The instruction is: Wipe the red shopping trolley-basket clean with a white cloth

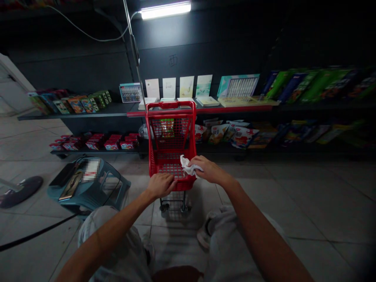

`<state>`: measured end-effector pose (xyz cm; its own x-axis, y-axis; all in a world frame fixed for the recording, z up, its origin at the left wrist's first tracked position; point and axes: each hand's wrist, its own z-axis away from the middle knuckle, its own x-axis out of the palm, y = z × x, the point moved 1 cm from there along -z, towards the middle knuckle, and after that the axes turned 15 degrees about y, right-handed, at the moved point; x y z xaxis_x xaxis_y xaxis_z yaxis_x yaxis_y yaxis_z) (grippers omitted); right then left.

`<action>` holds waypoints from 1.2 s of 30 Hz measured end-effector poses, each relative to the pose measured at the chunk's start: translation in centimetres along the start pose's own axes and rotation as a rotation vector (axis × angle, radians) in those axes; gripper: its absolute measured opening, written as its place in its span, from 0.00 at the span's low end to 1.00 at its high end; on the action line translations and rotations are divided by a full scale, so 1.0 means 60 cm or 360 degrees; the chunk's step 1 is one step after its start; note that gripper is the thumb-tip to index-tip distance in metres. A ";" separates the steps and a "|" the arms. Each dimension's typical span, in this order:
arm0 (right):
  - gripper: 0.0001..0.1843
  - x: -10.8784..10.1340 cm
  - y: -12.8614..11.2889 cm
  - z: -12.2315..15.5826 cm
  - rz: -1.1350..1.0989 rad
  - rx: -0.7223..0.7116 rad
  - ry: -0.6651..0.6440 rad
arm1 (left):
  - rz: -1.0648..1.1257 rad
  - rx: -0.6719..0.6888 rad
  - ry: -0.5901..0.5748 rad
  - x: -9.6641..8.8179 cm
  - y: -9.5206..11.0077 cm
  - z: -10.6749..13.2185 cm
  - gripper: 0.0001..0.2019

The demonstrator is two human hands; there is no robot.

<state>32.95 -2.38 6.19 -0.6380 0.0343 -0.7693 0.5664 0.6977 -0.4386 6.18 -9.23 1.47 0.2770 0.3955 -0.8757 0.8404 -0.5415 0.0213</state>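
A small red shopping cart stands in front of me, its mesh basket facing me and its handle at the far side. My left hand grips the near rim at the left, with the fingers over the edge and the thumb pointing right. In my right hand is a crumpled white cloth, held at the near right corner of the basket. One loose end of the cloth sticks up over the mesh. My fingertips are partly hidden by the cloth.
A grey-blue plastic stool with a phone on it stands at left, near a round stand base. Behind the cart, a dark shelf carries boxes, booklets and snack bags. A metal pole rises behind the cart.
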 end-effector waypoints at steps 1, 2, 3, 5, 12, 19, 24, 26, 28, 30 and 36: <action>0.22 0.000 -0.002 0.000 -0.0005 -0.0022 -0.0007 | 0.0006 -0.0008 0.0024 0.001 -0.002 0.002 0.22; 0.22 0.000 -0.004 -0.001 -0.0013 -0.0041 -0.0013 | 0.0010 -0.0016 0.0045 0.001 -0.004 0.005 0.23; 0.22 0.001 -0.006 -0.001 -0.0023 -0.0059 -0.0015 | 0.0013 -0.0019 0.0062 0.000 -0.006 0.007 0.23; 0.22 0.004 -0.007 -0.004 -0.0043 -0.0086 -0.0005 | 0.0008 -0.0011 0.0090 -0.001 -0.012 0.011 0.23; 0.24 0.022 0.012 -0.016 -0.0004 -0.0049 0.0128 | 0.0029 0.0088 0.0150 0.000 -0.039 0.026 0.22; 0.24 0.040 0.034 -0.030 0.0106 0.0050 0.0293 | 0.0086 0.0005 0.0221 -0.009 -0.060 0.030 0.25; 0.22 0.049 0.032 -0.041 0.0132 0.0059 0.0376 | 0.0115 -0.0088 0.0309 -0.007 -0.081 0.036 0.28; 0.22 0.049 0.023 -0.045 0.0148 0.0036 0.0402 | 0.0114 -0.0098 0.0318 -0.006 -0.091 0.041 0.27; 0.21 0.049 0.015 -0.048 0.0170 0.0017 0.0436 | 0.0100 -0.0099 0.0308 -0.006 -0.100 0.045 0.27; 0.21 0.050 0.009 -0.050 0.0199 0.0019 0.0472 | 0.0075 -0.0101 0.0299 -0.009 -0.107 0.049 0.26; 0.20 0.067 -0.013 -0.052 0.0267 0.0000 0.0579 | 0.0038 -0.0098 0.0303 -0.021 -0.112 0.053 0.27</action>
<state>28.30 -0.56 4.87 -0.6795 0.3989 -0.6157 0.6786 0.6606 -0.3210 -1.31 -8.46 0.90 0.3755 0.5191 -0.7678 0.8577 -0.5086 0.0757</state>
